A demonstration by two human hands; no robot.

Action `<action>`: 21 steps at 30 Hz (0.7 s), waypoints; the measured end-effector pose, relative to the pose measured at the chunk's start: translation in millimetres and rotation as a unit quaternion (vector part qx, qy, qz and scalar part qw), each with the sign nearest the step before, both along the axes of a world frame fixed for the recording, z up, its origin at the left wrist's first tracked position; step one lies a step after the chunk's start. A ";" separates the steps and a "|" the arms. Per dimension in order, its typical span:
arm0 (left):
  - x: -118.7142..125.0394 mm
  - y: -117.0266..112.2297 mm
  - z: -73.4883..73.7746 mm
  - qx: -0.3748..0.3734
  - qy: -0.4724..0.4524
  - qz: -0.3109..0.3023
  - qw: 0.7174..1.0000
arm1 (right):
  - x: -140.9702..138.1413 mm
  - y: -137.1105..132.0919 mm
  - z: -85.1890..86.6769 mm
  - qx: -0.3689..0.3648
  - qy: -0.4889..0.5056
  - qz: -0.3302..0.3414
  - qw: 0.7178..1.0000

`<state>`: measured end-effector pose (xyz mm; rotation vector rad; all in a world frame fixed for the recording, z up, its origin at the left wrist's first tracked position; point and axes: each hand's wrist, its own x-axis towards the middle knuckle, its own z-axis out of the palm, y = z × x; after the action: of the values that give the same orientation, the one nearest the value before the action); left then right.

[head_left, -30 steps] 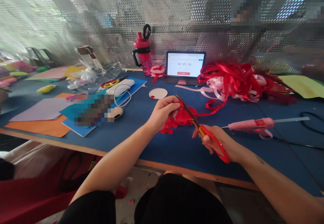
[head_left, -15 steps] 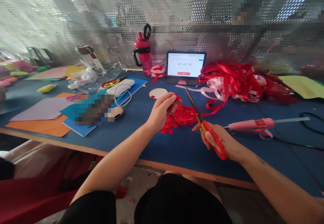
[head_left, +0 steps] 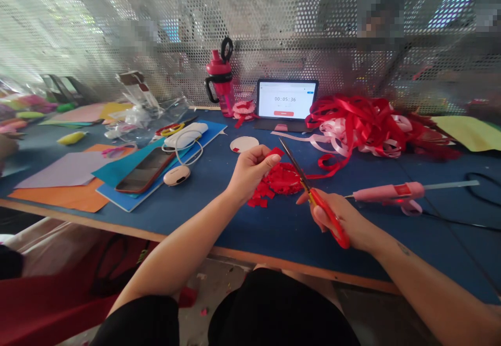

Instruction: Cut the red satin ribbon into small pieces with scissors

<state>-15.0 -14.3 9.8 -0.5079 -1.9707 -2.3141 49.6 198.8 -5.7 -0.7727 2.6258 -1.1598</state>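
Note:
My left hand (head_left: 250, 171) is closed, pinching a small red ribbon piece (head_left: 275, 152) above a round red ribbon rosette (head_left: 285, 178) that lies on the blue table (head_left: 250, 226). Cut red scraps (head_left: 258, 199) lie beside the rosette. My right hand (head_left: 340, 218) grips red-handled scissors (head_left: 313, 195), whose blades point up and left, close to the pinched piece. A red ribbon strand runs from the rosette to the pile on the right.
A pink glue gun (head_left: 395, 192) with a black cord lies right of my hand. A tangle of red and white ribbon (head_left: 364, 124), a tablet (head_left: 286, 99), a pink bottle (head_left: 219, 80), a white disc (head_left: 244, 144), a phone (head_left: 143, 169) and coloured paper sheets (head_left: 66, 179) surround the work spot.
My left hand lifted from the rosette with a small red piece pinched between its fingers. The scissors swung upward and slightly right. The tablet's timer advanced one second.

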 end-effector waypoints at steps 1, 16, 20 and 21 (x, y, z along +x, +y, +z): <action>-0.6 0.1 -0.3 0.007 -0.001 0.010 1.000 | -0.1 -0.2 0.3 0.000 -0.003 -0.001 1.000; 2.2 -1.6 8.0 0.132 -0.061 -0.069 0.987 | 0.1 3.2 -6.1 -0.020 -0.013 -0.004 1.000; 1.7 -0.5 6.7 0.101 -0.047 -0.034 0.993 | -0.4 2.4 -4.3 -0.005 0.006 0.001 1.000; 1.3 -0.4 6.1 0.090 -0.038 -0.028 0.995 | -0.4 2.1 -3.5 0.000 0.009 0.002 1.000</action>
<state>-13.7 -14.7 15.9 -0.4737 -1.7738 -2.5500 49.2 200.9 -9.2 -0.7912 2.6384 -1.1572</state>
